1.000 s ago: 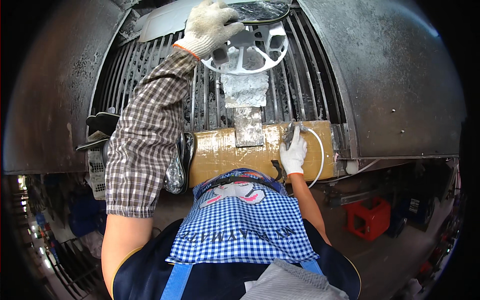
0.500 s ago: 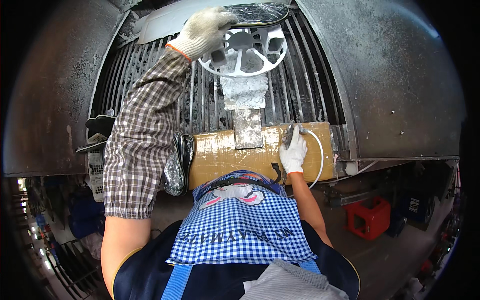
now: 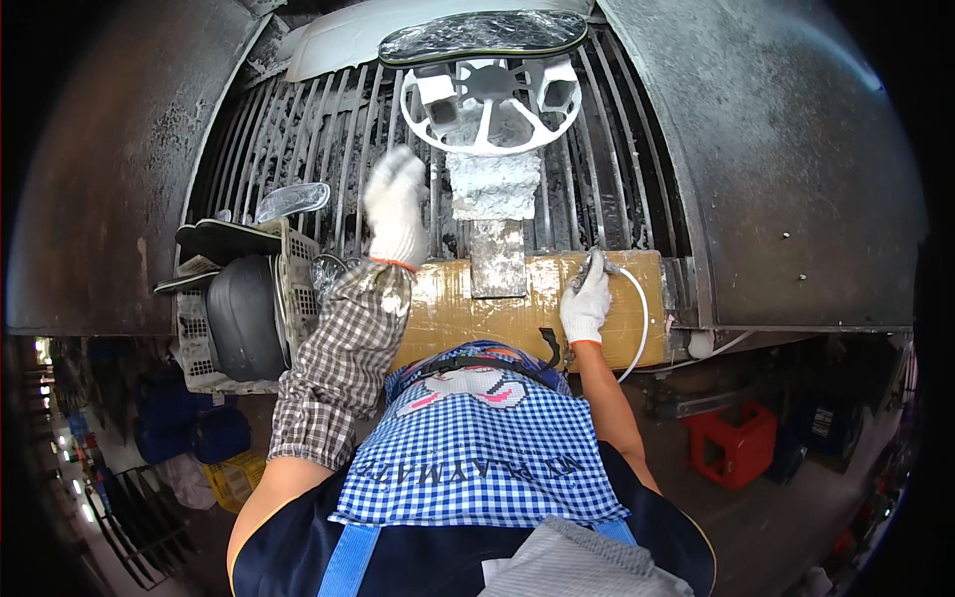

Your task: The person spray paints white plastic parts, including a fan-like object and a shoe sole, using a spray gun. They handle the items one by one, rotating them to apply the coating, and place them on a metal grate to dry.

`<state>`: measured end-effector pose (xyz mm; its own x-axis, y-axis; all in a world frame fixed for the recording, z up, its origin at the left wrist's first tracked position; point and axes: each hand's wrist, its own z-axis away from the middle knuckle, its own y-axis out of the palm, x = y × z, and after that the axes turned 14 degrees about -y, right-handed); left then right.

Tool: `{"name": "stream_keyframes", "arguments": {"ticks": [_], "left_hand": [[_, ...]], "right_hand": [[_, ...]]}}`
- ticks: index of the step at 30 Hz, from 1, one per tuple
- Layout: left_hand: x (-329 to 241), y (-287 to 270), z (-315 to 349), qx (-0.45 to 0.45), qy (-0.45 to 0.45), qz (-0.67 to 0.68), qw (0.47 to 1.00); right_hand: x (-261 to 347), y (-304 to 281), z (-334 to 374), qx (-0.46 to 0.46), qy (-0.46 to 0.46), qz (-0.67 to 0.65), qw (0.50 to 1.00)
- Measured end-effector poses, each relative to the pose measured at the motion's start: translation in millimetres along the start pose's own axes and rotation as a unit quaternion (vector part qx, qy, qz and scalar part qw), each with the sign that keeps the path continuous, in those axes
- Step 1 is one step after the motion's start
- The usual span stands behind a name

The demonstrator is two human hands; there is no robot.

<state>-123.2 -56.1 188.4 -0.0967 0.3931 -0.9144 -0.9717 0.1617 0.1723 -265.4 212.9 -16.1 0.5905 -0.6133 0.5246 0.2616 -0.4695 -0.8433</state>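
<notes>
My left hand point(image 3: 396, 204), in a white knit glove, is over the metal bars left of the white wheel-shaped stand point(image 3: 487, 136). Motion smears its fingers, and I see nothing in them. A dark, sole-shaped piece point(image 3: 484, 38) with a glossy, film-like face lies on the two blocks of that stand. My right hand point(image 3: 585, 306), gloved too, is closed around a small metal spray gun point(image 3: 594, 263) above the tape-covered tan box. From the gun a white hose point(image 3: 641, 298) curves down toward me.
A pale plastic crate point(image 3: 298, 274) at the left holds several dark sole-shaped pieces. A glossy piece point(image 3: 292, 201) lies beyond it. The tan box point(image 3: 438, 308) spans the front of the slatted grate point(image 3: 338, 149). Metal walls point(image 3: 786, 179) flank both sides. A red stool point(image 3: 731, 445) stands below right.
My left hand has left the sole-shaped piece on the stand and come back toward me. The crate at the left now shows more. The right hand has hardly moved.
</notes>
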Motion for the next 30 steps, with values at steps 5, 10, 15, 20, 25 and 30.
{"name": "stream_keyframes", "arguments": {"ticks": [5,10,15,20,25,30], "left_hand": [[54.0,-11.6,-3.9,0.190,-0.275,0.070,0.940],[75.7,2.9,-4.1,0.286,-0.274,0.076,0.915],[74.8,9.8,3.4,0.283,-0.241,0.082,0.925],[67.5,14.3,-1.2,0.270,-0.236,0.107,0.927],[58.9,29.0,-10.4,0.294,-0.230,0.164,0.913],[46.5,37.5,-9.2,0.307,-0.178,0.179,0.918]], "right_hand": [[-1.8,-4.4,-0.5,-0.028,-0.006,-0.027,0.999],[-4.0,-5.6,-0.4,-0.039,-0.007,-0.040,0.998],[-4.1,-4.5,-0.6,-0.042,0.008,-0.063,0.997],[-10.8,-4.4,0.9,-0.057,-0.012,-0.072,0.996],[-23.4,-15.6,3.4,-0.082,0.013,-0.194,0.977],[-30.8,-59.1,10.2,-0.123,0.045,-0.299,0.945]]}}
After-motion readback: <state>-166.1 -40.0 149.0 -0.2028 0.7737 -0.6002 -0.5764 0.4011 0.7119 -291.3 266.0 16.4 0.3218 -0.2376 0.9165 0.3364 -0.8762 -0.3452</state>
